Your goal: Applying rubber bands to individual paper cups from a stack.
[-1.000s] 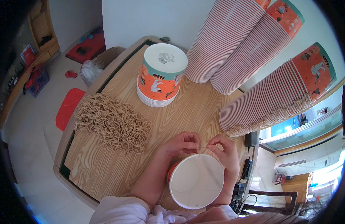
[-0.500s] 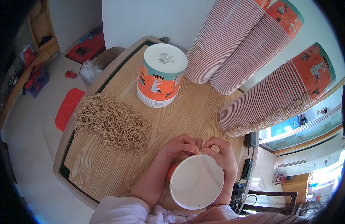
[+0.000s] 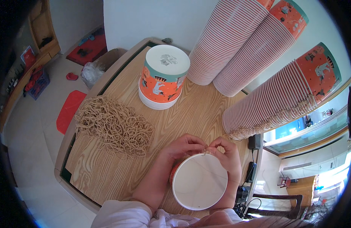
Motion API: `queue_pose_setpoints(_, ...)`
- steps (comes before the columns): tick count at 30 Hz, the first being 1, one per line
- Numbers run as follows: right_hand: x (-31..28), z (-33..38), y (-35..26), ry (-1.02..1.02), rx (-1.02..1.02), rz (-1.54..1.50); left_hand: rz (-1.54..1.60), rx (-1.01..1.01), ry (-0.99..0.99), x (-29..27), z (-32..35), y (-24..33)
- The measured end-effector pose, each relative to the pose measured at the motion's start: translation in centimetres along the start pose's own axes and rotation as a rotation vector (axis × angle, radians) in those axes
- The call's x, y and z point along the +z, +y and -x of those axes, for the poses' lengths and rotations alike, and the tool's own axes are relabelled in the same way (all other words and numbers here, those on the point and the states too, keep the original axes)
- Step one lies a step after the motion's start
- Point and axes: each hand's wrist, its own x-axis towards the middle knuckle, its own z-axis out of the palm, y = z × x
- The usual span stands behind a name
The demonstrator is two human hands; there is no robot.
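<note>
Left hand (image 3: 187, 146) and right hand (image 3: 228, 155) nearly touching, fingertips pinching thin tan cord (image 3: 204, 153) at far rim of round white-and-orange paper bucket (image 3: 200, 182). Heap of looped tan cords (image 3: 114, 127) to left; inverted orange-and-green bucket stack (image 3: 160, 89) beyond. Bucket between forearms (image 3: 154, 182), mouth upward, interior white.

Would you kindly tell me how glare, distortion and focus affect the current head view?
In the head view, glare washes out the bright area at the right edge; in the head view, fisheye distortion bows the edges of the table; in the head view, the twine by the left hand and right hand is too fine to trace.
</note>
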Motion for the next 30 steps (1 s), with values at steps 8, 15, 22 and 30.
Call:
queue_pose_setpoints(8,0.0,-0.2,0.1,-0.022,0.002,0.005,-0.076,0.002,-0.075,0.0,-0.5,-0.3)
queue_pose_setpoints(15,-0.1,-0.2,0.8,-0.025,0.049,-0.094,-0.042,0.051,-0.113,0.0,-0.6,-0.7)
queue_pose_setpoints(22,-0.7,0.4,0.6,-0.144,0.116,-0.191,0.138,0.101,-0.114,-0.2,-0.3,-0.7)
queue_pose_setpoints(30,-2.5,0.0,1.3,-0.530,0.002,-0.321,0.061,0.095,-0.198,-0.8,0.3,-0.1)
